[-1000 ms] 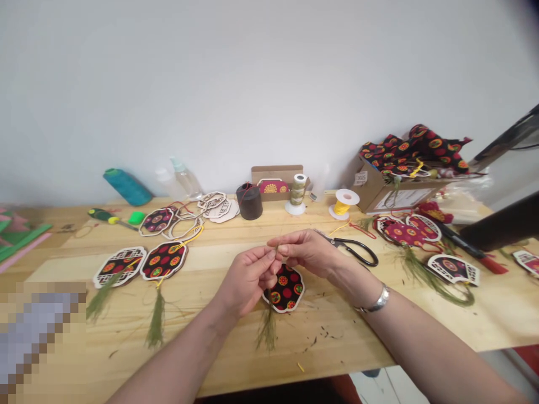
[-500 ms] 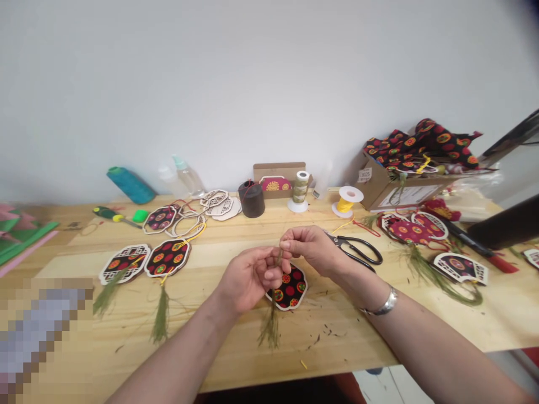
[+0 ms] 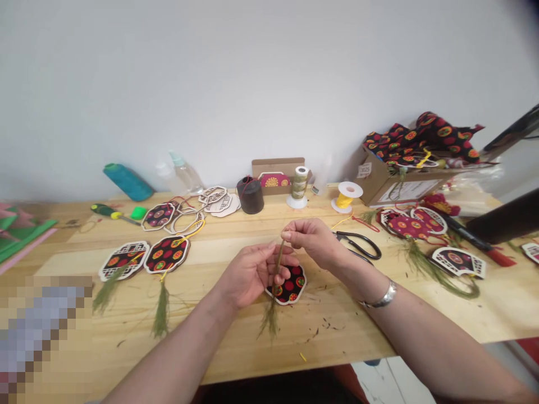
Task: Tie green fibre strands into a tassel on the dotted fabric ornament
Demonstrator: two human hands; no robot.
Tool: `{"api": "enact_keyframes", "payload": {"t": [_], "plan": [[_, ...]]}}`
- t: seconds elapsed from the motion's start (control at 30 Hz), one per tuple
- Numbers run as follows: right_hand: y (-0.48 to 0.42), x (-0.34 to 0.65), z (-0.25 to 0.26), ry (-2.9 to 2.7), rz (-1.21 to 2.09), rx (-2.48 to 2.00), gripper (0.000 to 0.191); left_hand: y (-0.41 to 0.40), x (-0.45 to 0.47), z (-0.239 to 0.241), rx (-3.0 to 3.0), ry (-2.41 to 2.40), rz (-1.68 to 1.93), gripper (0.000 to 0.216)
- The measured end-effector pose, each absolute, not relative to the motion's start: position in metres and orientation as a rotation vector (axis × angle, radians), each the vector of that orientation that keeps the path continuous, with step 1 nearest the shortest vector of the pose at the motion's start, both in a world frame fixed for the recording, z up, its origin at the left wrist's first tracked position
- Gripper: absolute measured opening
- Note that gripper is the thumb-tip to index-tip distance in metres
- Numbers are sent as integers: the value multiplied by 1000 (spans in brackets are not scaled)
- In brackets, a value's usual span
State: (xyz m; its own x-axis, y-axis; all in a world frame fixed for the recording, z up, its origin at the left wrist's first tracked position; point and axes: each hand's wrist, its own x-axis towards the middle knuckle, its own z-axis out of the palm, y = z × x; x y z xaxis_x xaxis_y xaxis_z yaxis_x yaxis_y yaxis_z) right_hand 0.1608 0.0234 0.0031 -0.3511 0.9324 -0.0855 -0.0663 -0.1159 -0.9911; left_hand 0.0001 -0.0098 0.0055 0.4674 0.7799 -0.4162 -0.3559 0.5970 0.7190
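An olive-green thread tassel (image 3: 270,322) hangs between my hands over the near middle of the table. My right hand (image 3: 309,240) pinches its upper end between thumb and fingertips. Below, my left hand (image 3: 256,276) has its fingers curled round the tassel's strands, palm turned up. Behind and under the fingers lies a scalloped pendant (image 3: 293,287) with a pale wooden rim and black fabric patterned in red and orange; my left fingers partly cover it. Black-handled scissors (image 3: 362,244) lie just beyond my right wrist, their blades hidden.
Finished-looking pendants (image 3: 167,253) with green tassels lie left. A yellow thread spool (image 3: 346,197), a green thread spool (image 3: 299,188) and a black thread cone (image 3: 250,195) stand along the wall. A cardboard box (image 3: 379,178) of patterned fabric sits back right. Dark scraps lie near the table's front edge.
My right hand has risen slightly, drawing the tassel's upper end up and out, so more of its length shows. My left fingers have opened a little around it.
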Motion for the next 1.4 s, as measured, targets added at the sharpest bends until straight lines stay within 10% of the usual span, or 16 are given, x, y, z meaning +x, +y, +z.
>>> {"api": "enact_keyframes", "payload": {"t": [1.4], "plan": [[19, 152, -4, -1149, 1809, -918, 23, -13, 6, -3, 902, 914, 966, 16]]}}
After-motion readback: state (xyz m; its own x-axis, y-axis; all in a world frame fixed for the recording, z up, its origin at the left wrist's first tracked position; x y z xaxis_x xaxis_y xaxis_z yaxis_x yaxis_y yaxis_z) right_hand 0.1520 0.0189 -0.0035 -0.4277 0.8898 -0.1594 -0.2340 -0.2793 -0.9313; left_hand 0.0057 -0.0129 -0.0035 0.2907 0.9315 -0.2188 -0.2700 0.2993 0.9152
